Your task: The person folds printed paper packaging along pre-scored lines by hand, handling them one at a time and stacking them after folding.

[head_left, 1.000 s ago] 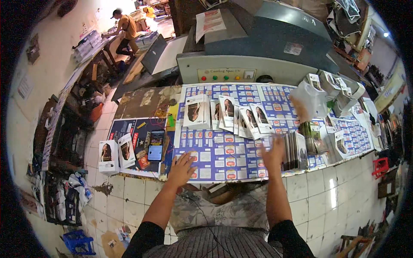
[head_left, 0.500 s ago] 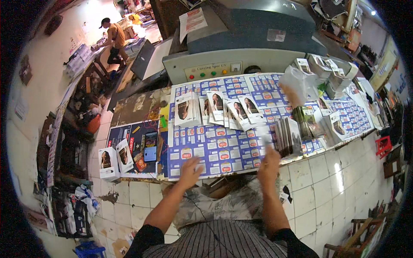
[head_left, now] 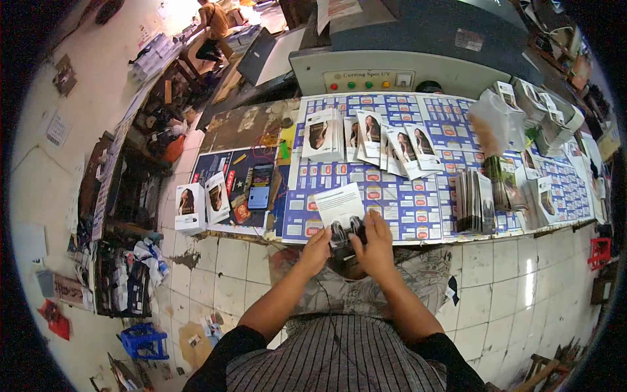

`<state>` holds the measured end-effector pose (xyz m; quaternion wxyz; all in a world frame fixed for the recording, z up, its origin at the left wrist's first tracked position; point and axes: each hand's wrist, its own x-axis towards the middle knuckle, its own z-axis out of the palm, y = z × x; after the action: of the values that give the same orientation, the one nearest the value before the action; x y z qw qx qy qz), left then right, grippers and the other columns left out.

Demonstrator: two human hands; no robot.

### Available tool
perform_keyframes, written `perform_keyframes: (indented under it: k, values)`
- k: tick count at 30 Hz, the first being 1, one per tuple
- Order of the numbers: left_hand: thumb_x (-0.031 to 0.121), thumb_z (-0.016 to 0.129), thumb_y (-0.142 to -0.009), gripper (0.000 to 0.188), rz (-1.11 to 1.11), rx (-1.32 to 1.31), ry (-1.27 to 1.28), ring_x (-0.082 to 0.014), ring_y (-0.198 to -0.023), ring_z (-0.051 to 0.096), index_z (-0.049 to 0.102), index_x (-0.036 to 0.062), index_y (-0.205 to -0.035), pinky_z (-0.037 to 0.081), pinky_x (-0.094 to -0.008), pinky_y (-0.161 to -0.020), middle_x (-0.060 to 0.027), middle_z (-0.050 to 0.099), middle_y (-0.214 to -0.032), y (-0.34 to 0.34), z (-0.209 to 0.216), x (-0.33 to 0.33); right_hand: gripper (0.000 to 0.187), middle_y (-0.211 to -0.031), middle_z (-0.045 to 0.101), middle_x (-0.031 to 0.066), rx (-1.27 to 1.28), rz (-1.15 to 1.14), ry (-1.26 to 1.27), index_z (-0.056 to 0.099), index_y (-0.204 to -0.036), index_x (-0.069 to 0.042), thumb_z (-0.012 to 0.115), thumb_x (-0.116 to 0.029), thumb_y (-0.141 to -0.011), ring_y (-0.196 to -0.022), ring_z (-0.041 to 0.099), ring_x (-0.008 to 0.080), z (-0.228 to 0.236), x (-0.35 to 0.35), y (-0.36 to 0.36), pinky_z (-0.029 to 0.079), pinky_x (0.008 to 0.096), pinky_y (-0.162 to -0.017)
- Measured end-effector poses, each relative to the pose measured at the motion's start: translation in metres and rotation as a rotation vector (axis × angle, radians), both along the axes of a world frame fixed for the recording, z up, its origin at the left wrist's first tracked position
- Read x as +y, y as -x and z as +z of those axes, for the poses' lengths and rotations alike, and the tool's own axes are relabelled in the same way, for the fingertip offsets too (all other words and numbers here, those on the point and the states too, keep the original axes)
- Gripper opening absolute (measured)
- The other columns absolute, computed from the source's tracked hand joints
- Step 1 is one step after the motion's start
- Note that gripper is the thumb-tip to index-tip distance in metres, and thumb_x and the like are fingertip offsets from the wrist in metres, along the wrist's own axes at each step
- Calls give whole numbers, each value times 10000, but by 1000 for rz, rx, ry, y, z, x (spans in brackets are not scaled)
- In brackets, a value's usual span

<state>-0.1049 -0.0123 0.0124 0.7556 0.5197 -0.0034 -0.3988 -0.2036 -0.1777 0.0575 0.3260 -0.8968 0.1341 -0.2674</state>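
Note:
A flat printed card [head_left: 339, 205], white with lines of text above and dark pictures below, is held at the near edge of the table. My left hand [head_left: 316, 251] pinches its lower left edge. My right hand [head_left: 377, 248] is on its lower right side, thumb over the dark part and fingers along the edge. Beyond the card stand a white stack of printed cartons [head_left: 320, 138] and several fanned-out cartons [head_left: 403, 145]. To the right, a row of dark-edged cartons [head_left: 469, 202] stands on edge.
Blue printed sheets [head_left: 392, 193] cover the table. At left are a phone [head_left: 260, 186] and small carton stacks [head_left: 189, 208]. A plastic bag [head_left: 493, 124] and more stacks [head_left: 545, 124] stand at right. Behind is a machine with coloured buttons [head_left: 369, 85]. Another person [head_left: 212, 29] works far left.
Both hands were apart, the right one blurred beside the standing cartons. Now they have come together at the table's near edge, with the printed card between them. The view has shifted.

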Motion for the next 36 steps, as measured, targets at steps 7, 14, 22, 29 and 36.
perform_keyframes:
  k: [7,14,22,29,36]
  values:
    - [304,467,-1063,371,56,25,142,-82,-1071,590,523,70,-1345,466,-216,-826,1,637,-1225,2,11,0,628,-1447,421,261,29,1,175,481,-1377,35,723,-212,-853,-1305,403,466,13,21,2,361,527,-1064]
    - [418,431,-1055,477,93,45,-59,-225,-1139,592,501,61,-1362,468,-383,-987,-80,607,-1285,-2,-10,6,471,-1226,621,196,55,256,-99,591,-1296,-60,695,-100,-839,-1071,611,381,24,41,1,502,442,-902]
    - [548,535,-974,531,147,298,356,-158,-1032,637,573,114,-1278,526,-333,-862,-14,667,-1165,0,54,1,284,-1022,692,59,60,373,-974,615,-1205,4,634,-34,-924,-902,638,176,32,13,-10,491,311,-822]
    - [170,728,-901,412,229,-330,-273,-175,-978,646,564,72,-1266,531,-398,-806,-30,671,-1063,-56,-17,15,214,-913,677,50,134,54,-831,642,-1099,6,651,-85,-905,-827,607,150,-36,-38,-33,487,323,-788]
    - [79,688,-829,497,74,-1192,-1166,-374,-1194,517,553,66,-1308,416,-486,-1011,-168,551,-1271,-46,-5,-8,303,-986,707,211,284,-124,-557,650,-1131,-23,688,-152,-859,-917,686,374,-58,-53,-42,526,422,-792]
